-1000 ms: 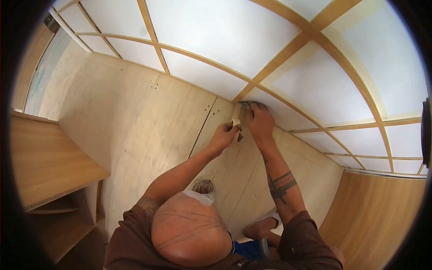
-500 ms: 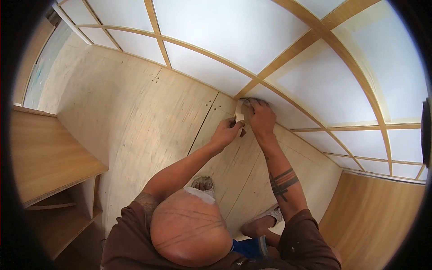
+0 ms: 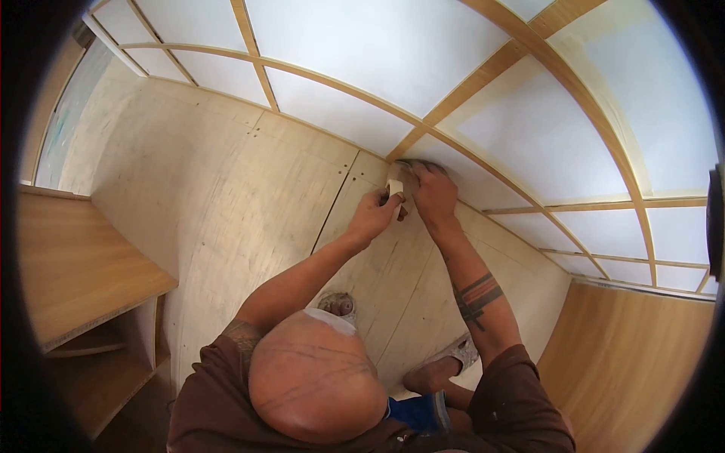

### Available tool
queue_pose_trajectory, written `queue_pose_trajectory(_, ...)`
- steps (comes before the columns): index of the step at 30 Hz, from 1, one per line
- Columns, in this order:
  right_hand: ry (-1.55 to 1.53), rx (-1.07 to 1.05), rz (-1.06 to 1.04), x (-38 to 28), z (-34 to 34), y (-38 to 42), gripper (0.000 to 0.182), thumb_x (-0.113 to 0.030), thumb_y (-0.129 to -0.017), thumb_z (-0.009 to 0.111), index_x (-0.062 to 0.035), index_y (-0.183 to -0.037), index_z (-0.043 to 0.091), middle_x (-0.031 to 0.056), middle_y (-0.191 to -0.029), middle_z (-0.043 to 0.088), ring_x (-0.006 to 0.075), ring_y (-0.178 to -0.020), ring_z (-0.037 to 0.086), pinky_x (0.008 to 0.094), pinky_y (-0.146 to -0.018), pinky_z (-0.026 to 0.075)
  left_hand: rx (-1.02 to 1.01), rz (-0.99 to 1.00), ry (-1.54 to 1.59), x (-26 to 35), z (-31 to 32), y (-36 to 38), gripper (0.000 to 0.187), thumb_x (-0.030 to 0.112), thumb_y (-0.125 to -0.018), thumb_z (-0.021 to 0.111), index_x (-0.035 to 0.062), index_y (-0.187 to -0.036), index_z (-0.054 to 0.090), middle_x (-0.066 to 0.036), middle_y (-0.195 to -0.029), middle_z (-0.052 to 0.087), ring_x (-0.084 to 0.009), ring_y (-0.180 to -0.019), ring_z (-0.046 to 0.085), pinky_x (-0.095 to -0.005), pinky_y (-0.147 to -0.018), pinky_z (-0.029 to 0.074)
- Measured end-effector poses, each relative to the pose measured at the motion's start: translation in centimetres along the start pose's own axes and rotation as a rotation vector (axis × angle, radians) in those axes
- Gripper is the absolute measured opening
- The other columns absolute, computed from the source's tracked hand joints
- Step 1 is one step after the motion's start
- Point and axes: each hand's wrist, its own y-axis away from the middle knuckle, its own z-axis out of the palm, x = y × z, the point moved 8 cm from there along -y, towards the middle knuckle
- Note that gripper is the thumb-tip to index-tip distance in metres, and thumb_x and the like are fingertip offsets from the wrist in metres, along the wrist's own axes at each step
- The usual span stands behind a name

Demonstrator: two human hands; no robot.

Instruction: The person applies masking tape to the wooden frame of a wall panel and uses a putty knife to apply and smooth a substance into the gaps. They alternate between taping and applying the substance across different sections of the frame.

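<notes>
Tape roll (image 3: pixel 394 190) in left hand (image 3: pixel 372 217)

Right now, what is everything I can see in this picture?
roll of tape: one, cream, against the plywood wall below the frame joint, between both hands
plywood wall: several pale panels, centre and left
window frame: wooden bars crossing white panes, top and right
shelf unit: one, brown wood, left
sandals: two, grey, on the feet below
shirt: one, brown, bottom
left hand: gripping the roll of tape
right hand: pressed on the wall beside the tape
</notes>
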Motion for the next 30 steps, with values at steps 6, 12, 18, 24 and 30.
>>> queue_pose_trajectory(6, -0.004, 0.024, -0.041, -0.1, 0.0, 0.0, 0.027, -0.017, -0.087, 0.066, -0.0111, -0.112, 0.074, 0.0121, -0.1, 0.073, 0.0337, -0.096, 0.069, 0.0466, -0.079, 0.057, 0.097, 0.052, -0.03, -0.2, -0.8, -0.5, 0.03, 0.027, -0.103, 0.061, -0.0009, -0.102, 0.071, -0.004, -0.081, 0.073, -0.0105, -0.076, 0.062, -0.0271, -0.07, 0.046)
queue_pose_trajectory(12, 0.04, -0.018, -0.02, 0.0, 0.1, -0.1, 0.026, -0.016, -0.086, 0.066, -0.0116, -0.11, 0.073, 0.0115, -0.099, 0.071, 0.0339, -0.093, 0.07, 0.0478, -0.077, 0.058, 0.173, 0.127, -0.014, -0.7, -1.2, -1.4, 0.034, 0.028, -0.101, 0.064, -0.005, -0.093, 0.07, -0.008, -0.078, 0.073, -0.0134, -0.071, 0.068, -0.0306, -0.067, 0.051)
queue_pose_trajectory(18, 0.062, -0.083, -0.028, 0.5, 0.6, -0.5, 0.023, -0.018, -0.089, 0.063, -0.012, -0.109, 0.072, 0.0096, -0.103, 0.071, 0.0343, -0.092, 0.07, 0.0484, -0.072, 0.058, 0.167, 0.081, -0.112, -0.4, -1.3, -1.2, 0.033, 0.028, -0.101, 0.064, -0.0044, -0.093, 0.07, -0.008, -0.078, 0.073, -0.0127, -0.07, 0.066, -0.0307, -0.066, 0.051)
queue_pose_trajectory(24, 0.112, -0.065, -0.049, -0.4, 0.2, -0.2, 0.024, -0.015, -0.092, 0.06, -0.0107, -0.113, 0.07, 0.0094, -0.105, 0.071, 0.0327, -0.091, 0.071, 0.0467, -0.071, 0.059, 0.143, 0.071, -0.002, -0.9, -1.6, -0.7, 0.03, 0.026, -0.102, 0.063, -0.0027, -0.096, 0.069, -0.007, -0.078, 0.073, -0.0113, -0.071, 0.065, -0.0288, -0.066, 0.049)
queue_pose_trajectory(30, 0.076, -0.045, -0.098, -0.5, 0.0, 0.0, 0.025, -0.013, -0.089, 0.06, -0.0088, -0.112, 0.071, 0.0112, -0.104, 0.071, 0.0327, -0.091, 0.071, 0.044, -0.071, 0.059, 0.113, 0.063, -0.028, -0.4, -1.2, -0.6, 0.03, 0.026, -0.102, 0.064, -0.0028, -0.099, 0.069, -0.007, -0.079, 0.073, -0.011, -0.071, 0.065, -0.0288, -0.067, 0.049)
